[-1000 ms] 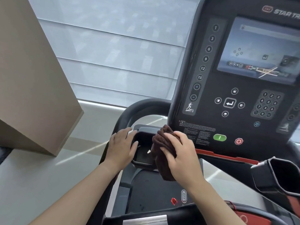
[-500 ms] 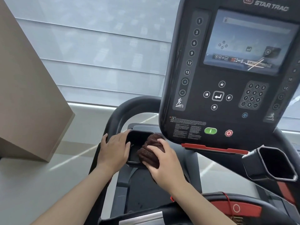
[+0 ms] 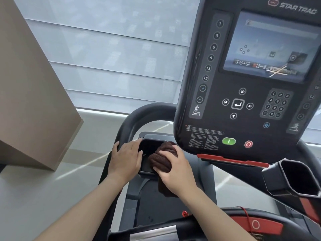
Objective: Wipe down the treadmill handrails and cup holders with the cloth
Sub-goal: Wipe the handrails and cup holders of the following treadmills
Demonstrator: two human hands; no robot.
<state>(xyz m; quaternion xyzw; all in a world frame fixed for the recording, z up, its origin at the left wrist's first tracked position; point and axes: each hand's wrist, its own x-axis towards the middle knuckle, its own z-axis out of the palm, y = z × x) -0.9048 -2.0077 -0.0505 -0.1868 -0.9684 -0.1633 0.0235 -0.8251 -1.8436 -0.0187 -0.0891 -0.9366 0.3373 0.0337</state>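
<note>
A dark brown cloth (image 3: 162,158) is bunched inside the left cup holder (image 3: 150,142), a black square pocket below the console's left side. My right hand (image 3: 175,168) is closed on the cloth and presses it into the holder, with a loose end hanging below. My left hand (image 3: 126,157) lies flat on the holder's left rim, fingers spread. The curved black left handrail (image 3: 139,115) arcs above and left of the holder. The right cup holder (image 3: 298,178) sits at the right, with nothing in it.
The treadmill console (image 3: 246,105), with screen, keypad, green and red buttons, overhangs the left holder closely. A red safety clip (image 3: 231,160) runs under it. The front crossbar (image 3: 255,224) lies near the bottom. A tan slanted panel (image 3: 31,94) stands at left before a shaded window.
My right hand pushed the cloth from the holder's right rim down into the holder. The left hand stayed on the left rim. The view shifted slightly, showing more of the console.
</note>
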